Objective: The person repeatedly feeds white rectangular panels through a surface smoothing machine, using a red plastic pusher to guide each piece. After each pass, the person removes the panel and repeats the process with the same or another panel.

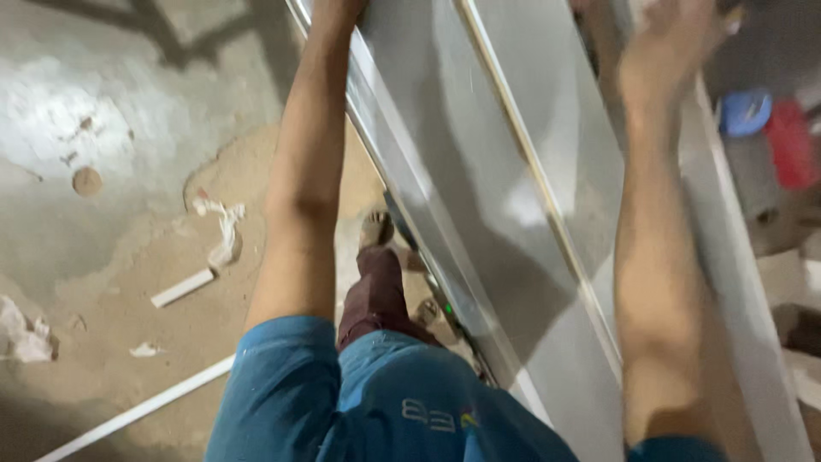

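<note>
Rough concrete floor (103, 103) w/ sandy brown patches fills the left of the head view; we look straight down past our blue shirt (376, 411) and one foot (376, 229). Debris on floor: crumpled white scrap (224, 229), short white strip piece (181, 288), a longer white strip (137, 412) running toward the bottom-left corner, another pale rag (24, 334) at the left edge. Main item = long grey panel (496, 257) w/ a thin pale rib down its face, running diagonally from the top edge to the bottom-right corner, held up in front of us above the floor. Our left hand (335, 8) is at the panel's left edge, right at the top edge of the frame; mostly cut off, so finger state can't be told. Our right hand (671, 43) is up against the panel's right side near the top edge, heavily motion-blurred; fingers look spread, but grip not resolvable. Both forearms extended upward along the panel. Far right bkgd: blue object (746, 111) and red object (791, 144), both blurred, kind unclear.
</note>
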